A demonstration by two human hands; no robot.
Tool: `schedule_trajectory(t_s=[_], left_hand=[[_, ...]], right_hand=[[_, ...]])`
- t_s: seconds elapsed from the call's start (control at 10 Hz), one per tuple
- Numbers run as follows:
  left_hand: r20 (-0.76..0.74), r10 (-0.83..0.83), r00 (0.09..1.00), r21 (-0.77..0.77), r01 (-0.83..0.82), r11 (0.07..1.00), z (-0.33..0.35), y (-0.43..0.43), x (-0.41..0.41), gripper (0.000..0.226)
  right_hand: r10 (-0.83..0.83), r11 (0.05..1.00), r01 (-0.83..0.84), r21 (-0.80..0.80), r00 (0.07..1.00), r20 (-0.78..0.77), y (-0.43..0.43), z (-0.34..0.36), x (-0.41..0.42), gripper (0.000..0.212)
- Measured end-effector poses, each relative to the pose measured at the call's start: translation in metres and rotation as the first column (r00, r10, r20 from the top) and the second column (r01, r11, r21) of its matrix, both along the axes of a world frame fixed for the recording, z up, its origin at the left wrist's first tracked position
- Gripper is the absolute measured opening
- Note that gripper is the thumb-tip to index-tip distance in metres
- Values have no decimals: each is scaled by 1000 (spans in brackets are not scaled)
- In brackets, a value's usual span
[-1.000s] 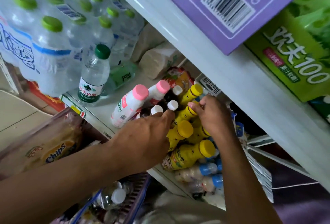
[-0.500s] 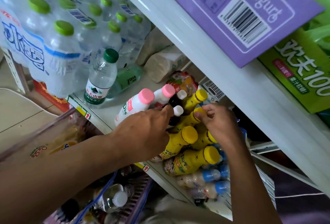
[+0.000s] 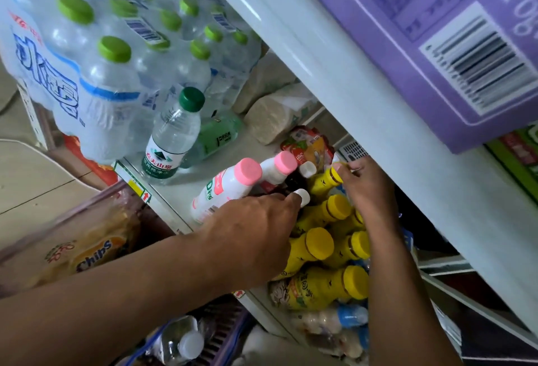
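Where the bottom edge of the frame lies nearest the viewer, a purple basket (image 3: 221, 336) at lower centre holds a clear bottle with a white cap (image 3: 180, 342). A bag of chips (image 3: 87, 252) lies blurred at lower left. Two bare forearms rise from the bottom edge toward the middle of the frame.

Low down and just right of centre, pale blue-capped bottles (image 3: 348, 315) lie on their sides near the front edge of a white shelf (image 3: 183, 190). Above them in the picture sits a cluster of yellow bottles (image 3: 317, 244) with yellow caps, tilted toward the viewer.

The left hand (image 3: 253, 231), seen from its back at centre, arches over the left side of that cluster with its fingers bent down. One fingertip touches the cap of a white-capped dark bottle (image 3: 302, 196). Whether the hand grips anything underneath cannot be told.

The right hand (image 3: 371, 190), right of centre and slightly higher, curls its fingertips round the top of the farthest yellow bottle (image 3: 323, 183), pinching it. That bottle stands at the back of the cluster, just right of the dark bottle.

Left of both hands, two pink-capped bottles (image 3: 233, 182) lean together. Farther up and left stands a green-capped water bottle (image 3: 171, 138), beside a shrink-wrapped pack of water (image 3: 96, 74) that fills the upper left. Pale sacks (image 3: 273, 115) lie behind at upper centre. An upper shelf (image 3: 364, 88) crosses diagonally, carrying a purple box (image 3: 407, 45) at upper right.
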State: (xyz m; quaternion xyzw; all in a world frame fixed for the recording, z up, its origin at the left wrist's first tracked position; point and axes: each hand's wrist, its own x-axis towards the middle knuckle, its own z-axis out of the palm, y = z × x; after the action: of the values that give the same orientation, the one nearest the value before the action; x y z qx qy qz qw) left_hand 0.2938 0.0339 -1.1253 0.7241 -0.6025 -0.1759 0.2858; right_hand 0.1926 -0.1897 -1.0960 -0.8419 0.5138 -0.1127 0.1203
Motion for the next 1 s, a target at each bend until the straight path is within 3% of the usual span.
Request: schedule_trajectory(t_s=[0.1, 0.2, 0.3, 0.4, 0.6, 0.7, 0.8, 0.9, 1.0], left_hand=[[35, -18, 999, 2, 18, 1000, -3, -4, -2, 47], [74, -55, 996, 1, 55, 998, -5, -6, -4, 37], [52, -65, 997, -6, 66, 998, -7, -6, -3, 22], [28, -85, 996, -29, 86, 996, -9, -5, -2, 21], [59, -93, 994, -11, 93, 996, -10, -2, 3, 27], [52, -62, 997, -118, 67, 991, -7, 0, 7, 21], [70, -33, 997, -186, 46, 981, -2, 1, 5, 26], [68, -45, 997, -178, 57, 982, -3, 0, 4, 16], [50, -82, 995, -148, 89, 985, -6, 1, 2, 9]], right_hand=[[-20, 1000, 20, 0, 999, -49, -4, -2, 5, 70], [-55, 998, 56, 22, 998, -35, -1, -7, 6, 70], [-11, 998, 14, -61, 999, 50, -45, -40, -6, 123], [42, 999, -43, 32, 999, 20, -60, -47, -14, 138], [7, 998, -9, 54, 1000, 24, -39, -29, -16, 114], [35, 995, -35, 91, 999, 1, -5, -2, -13, 66], [-10, 997, 8, 75, 1000, 28, 9, 16, -32, 52], [-68, 995, 61, 84, 994, 84, 5, 14, -52, 50], [-115, 988, 104, 112, 989, 90, -8, 3, -66, 62]])
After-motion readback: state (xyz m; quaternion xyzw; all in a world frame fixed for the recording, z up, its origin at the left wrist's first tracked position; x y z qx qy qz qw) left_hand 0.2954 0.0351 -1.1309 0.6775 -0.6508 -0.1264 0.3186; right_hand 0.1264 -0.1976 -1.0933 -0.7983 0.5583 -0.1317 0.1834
